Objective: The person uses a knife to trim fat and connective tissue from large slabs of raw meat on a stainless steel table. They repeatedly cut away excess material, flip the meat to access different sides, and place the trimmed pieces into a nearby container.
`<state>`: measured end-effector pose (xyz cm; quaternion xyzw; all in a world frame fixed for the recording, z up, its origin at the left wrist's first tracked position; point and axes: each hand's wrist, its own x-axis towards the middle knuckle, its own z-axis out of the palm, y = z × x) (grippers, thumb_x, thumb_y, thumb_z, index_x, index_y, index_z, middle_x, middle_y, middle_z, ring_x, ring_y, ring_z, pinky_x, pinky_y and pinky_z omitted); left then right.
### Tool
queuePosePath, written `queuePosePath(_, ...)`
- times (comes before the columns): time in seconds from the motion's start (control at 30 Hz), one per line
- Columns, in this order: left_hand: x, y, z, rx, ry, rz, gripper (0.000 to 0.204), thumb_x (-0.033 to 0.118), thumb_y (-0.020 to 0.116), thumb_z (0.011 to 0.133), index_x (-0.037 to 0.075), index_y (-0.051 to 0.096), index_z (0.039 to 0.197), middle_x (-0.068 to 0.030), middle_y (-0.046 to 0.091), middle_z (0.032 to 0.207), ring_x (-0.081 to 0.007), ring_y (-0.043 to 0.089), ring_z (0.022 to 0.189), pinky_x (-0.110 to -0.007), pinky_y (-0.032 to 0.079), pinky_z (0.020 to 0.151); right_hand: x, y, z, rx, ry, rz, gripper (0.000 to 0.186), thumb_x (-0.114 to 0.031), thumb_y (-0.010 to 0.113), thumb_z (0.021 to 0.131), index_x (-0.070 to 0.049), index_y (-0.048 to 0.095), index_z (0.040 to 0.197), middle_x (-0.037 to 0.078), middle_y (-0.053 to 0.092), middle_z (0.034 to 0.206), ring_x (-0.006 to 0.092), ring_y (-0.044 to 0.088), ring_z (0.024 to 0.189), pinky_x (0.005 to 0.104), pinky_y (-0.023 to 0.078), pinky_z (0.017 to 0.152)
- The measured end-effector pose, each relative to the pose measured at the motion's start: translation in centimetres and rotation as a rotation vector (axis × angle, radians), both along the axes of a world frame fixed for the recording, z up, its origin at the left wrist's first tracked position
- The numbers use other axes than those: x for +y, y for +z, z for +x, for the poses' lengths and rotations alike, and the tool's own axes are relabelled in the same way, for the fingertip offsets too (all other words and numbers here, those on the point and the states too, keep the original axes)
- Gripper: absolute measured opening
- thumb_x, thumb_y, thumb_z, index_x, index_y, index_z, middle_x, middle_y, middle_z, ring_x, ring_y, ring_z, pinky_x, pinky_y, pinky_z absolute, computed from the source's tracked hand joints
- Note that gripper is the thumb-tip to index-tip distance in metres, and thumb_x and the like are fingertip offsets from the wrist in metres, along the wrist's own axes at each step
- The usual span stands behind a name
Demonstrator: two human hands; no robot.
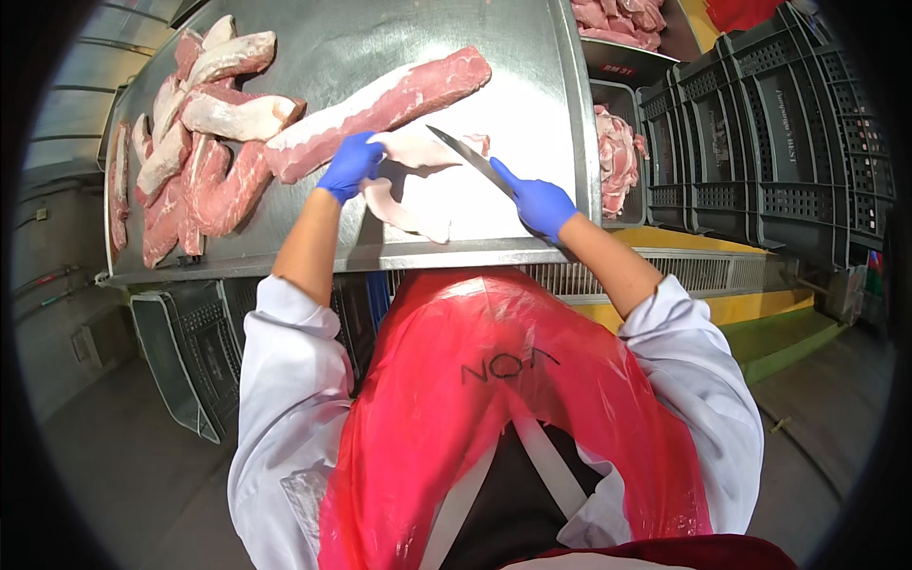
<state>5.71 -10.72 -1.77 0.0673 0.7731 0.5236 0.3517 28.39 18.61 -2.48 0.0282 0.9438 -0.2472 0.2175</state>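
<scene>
Left hand [352, 166], blue-gloved: fingers closed on the near end of a pale flap [413, 150] of fat or pale meat, lying on the bright part of the surface. Right hand [545, 206], likewise gloved: closed round the handle of a knife [472, 160], index finger extended along it, blade angled up and leftward, its tip over or against the flap; contact cannot be told. Pale strip [407, 215], one: curving from just below the left hand toward the near edge; whether joined to the flap, unclear. Long cut of meat [389, 100], one: set diagonally beyond the hands, pink with a whitish band. Progress, as judged: one pale flap under the blade, unfinished; a heap of cuts [223, 195] at the left, several bearing whitish cover, apparently awaiting work; smaller pink pieces [617, 161] in a grey bin off the right edge, and further meat [619, 17] in a container beyond, perhaps finished portions. Surface: steel table [513, 28], raised rim along the near side, brilliantly lit at centre; board or glare, uncertain. Room: dark perforated crates [760, 142], ranked at the right; one dark open crate [180, 351] below the table at the left; metal grating [684, 271], yellow and green platform edges; grey floor [95, 456]. Wearer: red apron [503, 323], white sleeves [285, 380].
</scene>
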Motion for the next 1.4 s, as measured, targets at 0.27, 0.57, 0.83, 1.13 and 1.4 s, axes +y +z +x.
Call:
queuePosePath(0.27, 2.8, 14.0, -1.9, -0.137, 0.124, 0.494, 0.028, 0.016, 0.058, 0.1, -0.002, 0.064, 0.12, -0.012, 0.068, 0.115, -0.0194, 0.064, 0.105, -0.034, 0.05, 0.098, 2.9, 0.3, 3.8, 0.102, -0.025, -0.12, 0.077, -0.013, 0.049, 0.097, -0.031, 0.016, 0.164, 0.027, 0.07, 0.09, 0.0446, 0.069, 0.081, 0.0524, 0.054, 0.076)
queuePosePath(0.57, 19.8, 25.8, 1.9, 0.067, -0.174, 0.787, 0.042, 0.017, 0.06, 0.1, -0.002, 0.057, 0.137, -0.0131, 0.064, 0.134, -0.0242, 0.059, 0.125, -0.039, 0.043, 0.11, 4.4, 5.3, 16.0, 0.276, -0.638, -0.542, 0.074, -0.017, 0.051, 0.098, -0.021, 0.02, 0.165, 0.02, 0.062, 0.073, 0.025, 0.057, 0.058, 0.0384, 0.049, 0.064)
queuePosePath(0.83, 37.0, 13.7, 2.0, 0.362, -0.67, 0.827, 0.045, 0.029, 0.059, 0.102, 0.006, 0.061, 0.141, -0.0075, 0.066, 0.136, -0.0201, 0.056, 0.129, -0.035, 0.043, 0.108, 4.8, 3.2, 25.7, 0.515, -1.003, -0.468, 0.074, -0.024, 0.052, 0.098, -0.019, 0.022, 0.166, 0.009, 0.063, 0.074, 0.0167, 0.06, 0.065, 0.0353, 0.053, 0.064)
queuePosePath(1.13, 7.1, -10.0, 5.4, 1.272, -0.534, -0.227, 0.01, 0.017, 0.068, 0.082, 0.008, 0.064, 0.077, -0.0142, 0.062, 0.085, -0.0361, 0.059, 0.083, -0.051, 0.049, 0.078, 4.1, 4.2, 27.1, 0.482, -1.239, -0.518, 0.077, -0.012, 0.053, 0.1, -0.019, 0.015, 0.167, 0.003, 0.061, 0.077, 0.0101, 0.053, 0.057, 0.0284, 0.047, 0.052)
queuePosePath(1.4, -17.7, -5.6, 1.4, 0.951, 0.006, -0.739, 0.035, 0.036, 0.059, 0.097, 0.005, 0.067, 0.082, -0.0238, 0.067, 0.085, -0.0472, 0.065, 0.078, -0.055, 0.051, 0.071, 5.3, -0.5, 10.3, 0.38, -0.829, -0.471, 0.076, -0.005, 0.049, 0.102, -0.024, 0.014, 0.167, 0.002, 0.065, 0.115, 0.0066, 0.048, 0.071, 0.0226, 0.046, 0.065)
